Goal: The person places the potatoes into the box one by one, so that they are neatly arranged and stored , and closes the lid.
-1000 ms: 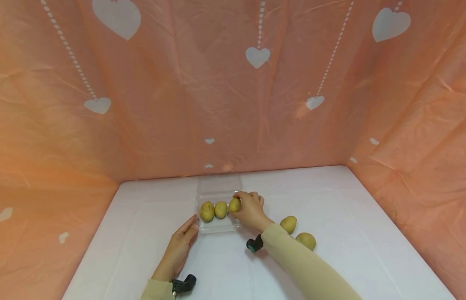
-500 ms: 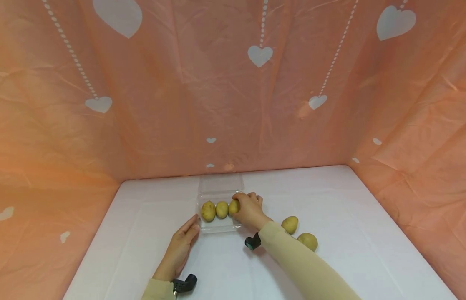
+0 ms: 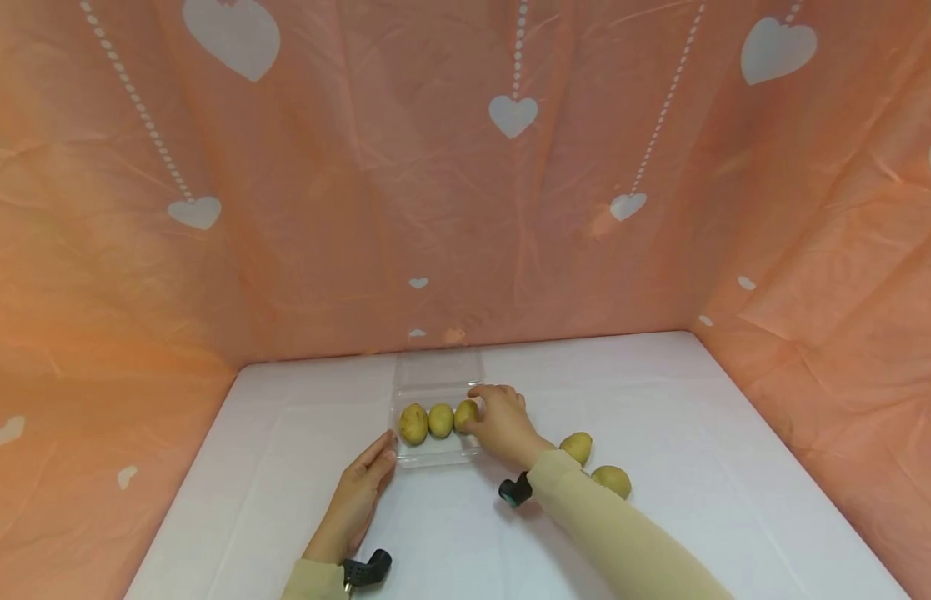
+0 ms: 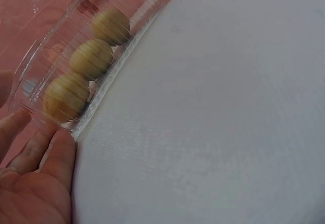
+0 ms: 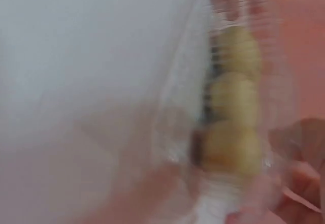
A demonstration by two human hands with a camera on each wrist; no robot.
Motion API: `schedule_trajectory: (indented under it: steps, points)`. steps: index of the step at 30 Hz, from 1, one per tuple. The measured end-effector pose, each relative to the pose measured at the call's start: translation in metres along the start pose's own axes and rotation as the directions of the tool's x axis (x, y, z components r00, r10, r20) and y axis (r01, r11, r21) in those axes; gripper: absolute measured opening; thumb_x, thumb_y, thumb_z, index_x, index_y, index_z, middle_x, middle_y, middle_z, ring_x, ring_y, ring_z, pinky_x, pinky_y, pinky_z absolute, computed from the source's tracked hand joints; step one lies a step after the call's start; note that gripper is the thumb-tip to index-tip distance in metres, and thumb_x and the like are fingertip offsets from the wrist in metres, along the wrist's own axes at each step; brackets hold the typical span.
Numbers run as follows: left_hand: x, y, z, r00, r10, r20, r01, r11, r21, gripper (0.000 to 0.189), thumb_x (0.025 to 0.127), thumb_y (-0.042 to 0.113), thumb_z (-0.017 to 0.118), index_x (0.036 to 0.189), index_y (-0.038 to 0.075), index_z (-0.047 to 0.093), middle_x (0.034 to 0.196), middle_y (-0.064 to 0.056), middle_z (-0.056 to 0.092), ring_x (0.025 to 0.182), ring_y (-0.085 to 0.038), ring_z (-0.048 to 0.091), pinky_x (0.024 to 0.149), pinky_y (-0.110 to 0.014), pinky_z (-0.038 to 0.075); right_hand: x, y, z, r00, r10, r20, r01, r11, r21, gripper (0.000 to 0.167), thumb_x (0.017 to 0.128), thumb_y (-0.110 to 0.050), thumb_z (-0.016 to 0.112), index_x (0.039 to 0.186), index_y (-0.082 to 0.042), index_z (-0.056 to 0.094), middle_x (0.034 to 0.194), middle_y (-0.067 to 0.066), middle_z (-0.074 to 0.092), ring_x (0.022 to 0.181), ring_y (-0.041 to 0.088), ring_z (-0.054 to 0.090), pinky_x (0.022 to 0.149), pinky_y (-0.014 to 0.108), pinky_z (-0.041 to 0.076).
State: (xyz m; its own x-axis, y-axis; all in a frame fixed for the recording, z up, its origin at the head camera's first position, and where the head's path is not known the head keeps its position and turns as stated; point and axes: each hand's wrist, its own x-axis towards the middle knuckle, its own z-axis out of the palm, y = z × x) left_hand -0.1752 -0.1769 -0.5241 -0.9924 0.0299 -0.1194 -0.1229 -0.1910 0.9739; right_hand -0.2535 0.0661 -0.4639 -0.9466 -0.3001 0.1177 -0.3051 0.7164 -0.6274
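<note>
A clear plastic clamshell box lies on the white table with its lid folded back. In it sit a left potato, a middle potato and a right potato, in one row. My right hand is at the box's right end, thumb and fingers parted around the right potato; the right wrist view, blurred, shows them spread apart from it. My left hand rests at the box's left end, its relaxed fingertips against the plastic wall.
Two loose potatoes, one farther and one nearer, lie on the table beside the right sleeve. An orange curtain with white hearts surrounds the table's back and sides.
My right hand has drawn slightly to the right, and its fingers have loosened from the right potato, which now shows more and sits beside the middle one. The left hand has stayed in place.
</note>
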Motion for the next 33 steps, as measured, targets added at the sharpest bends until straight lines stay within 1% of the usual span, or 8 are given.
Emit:
schedule_trajectory:
  steps: [6,8,11,14,19,23,27,33]
  points:
    - [0.000,0.000,-0.001,1.000,0.001,0.011,-0.001,1.000,0.004,0.057,0.100,0.020,0.054,0.149,0.001,0.032,0.156,-0.013,0.027,0.142,-0.022,0.023,0.111,-0.028,0.031,-0.022,0.008,-0.030,0.998,-0.063,0.024,0.059,0.987,0.149,0.046,0.086,-0.022,0.073,0.127,-0.007,0.059,0.129,0.008,0.058,0.118,0.029,0.054,0.099,0.046,0.047]
    - [0.000,0.001,-0.002,1.000,0.005,0.011,-0.005,1.000,0.002,0.056,0.100,0.019,0.054,0.149,0.001,0.032,0.156,-0.014,0.027,0.142,-0.023,0.023,0.111,-0.027,0.031,-0.032,0.014,-0.039,0.997,-0.069,0.025,0.064,0.984,0.165,0.048,0.086,-0.024,0.074,0.127,-0.007,0.058,0.127,0.006,0.059,0.112,0.027,0.058,0.094,0.045,0.050]
    - [0.000,0.001,-0.003,1.000,0.007,0.007,-0.007,1.000,0.006,0.055,0.101,0.018,0.052,0.149,0.001,0.032,0.156,-0.014,0.027,0.142,-0.023,0.023,0.111,-0.027,0.031,-0.046,0.023,-0.050,0.998,-0.048,0.030,0.041,0.981,0.192,0.050,0.085,-0.028,0.075,0.129,-0.010,0.058,0.127,0.006,0.059,0.108,0.026,0.059,0.093,0.046,0.051]
    - [0.000,0.001,-0.003,1.000,-0.001,0.004,0.001,1.000,0.016,0.054,0.102,0.017,0.051,0.149,0.001,0.032,0.155,-0.014,0.027,0.142,-0.023,0.023,0.110,-0.027,0.031,-0.062,0.036,-0.060,1.000,-0.013,0.026,0.008,0.980,0.199,0.052,0.085,-0.034,0.075,0.129,-0.014,0.057,0.128,0.007,0.059,0.108,0.026,0.059,0.093,0.047,0.050]
    - [0.000,0.001,0.000,1.000,-0.007,0.004,0.007,1.000,0.023,0.054,0.101,0.019,0.052,0.149,0.002,0.033,0.155,-0.013,0.029,0.142,-0.024,0.025,0.110,-0.027,0.032,-0.090,0.059,-0.078,0.998,0.064,-0.020,-0.059,0.983,0.176,0.054,0.082,-0.039,0.078,0.128,-0.020,0.057,0.124,0.008,0.060,0.110,0.029,0.056,0.093,0.049,0.049]
    - [0.000,0.003,0.000,1.000,-0.001,0.008,0.001,1.000,0.016,0.054,0.101,0.018,0.051,0.149,0.001,0.032,0.155,-0.013,0.029,0.141,-0.023,0.025,0.110,-0.026,0.032,-0.108,0.073,-0.088,0.992,0.122,-0.039,-0.115,0.982,0.151,0.059,0.081,-0.040,0.077,0.131,-0.016,0.055,0.127,0.010,0.059,0.114,0.034,0.053,0.094,0.053,0.048]
    - [0.000,0.004,0.000,1.000,-0.008,0.010,0.007,1.000,0.026,0.053,0.102,0.017,0.049,0.149,0.001,0.031,0.155,-0.013,0.028,0.141,-0.022,0.025,0.110,-0.027,0.032,-0.122,0.084,-0.093,0.988,0.148,-0.050,-0.139,0.978,0.153,0.066,0.081,-0.043,0.077,0.133,-0.010,0.053,0.130,0.011,0.056,0.117,0.035,0.051,0.095,0.055,0.047]
    - [0.000,0.003,0.001,1.000,-0.020,0.007,0.020,0.999,0.028,0.053,0.102,0.017,0.049,0.149,0.002,0.031,0.155,-0.014,0.027,0.142,-0.022,0.024,0.111,-0.028,0.031,-0.136,0.096,-0.094,0.986,0.151,-0.066,-0.140,0.978,0.155,0.067,0.079,-0.041,0.079,0.131,-0.007,0.054,0.126,0.014,0.058,0.114,0.033,0.052,0.096,0.055,0.045]
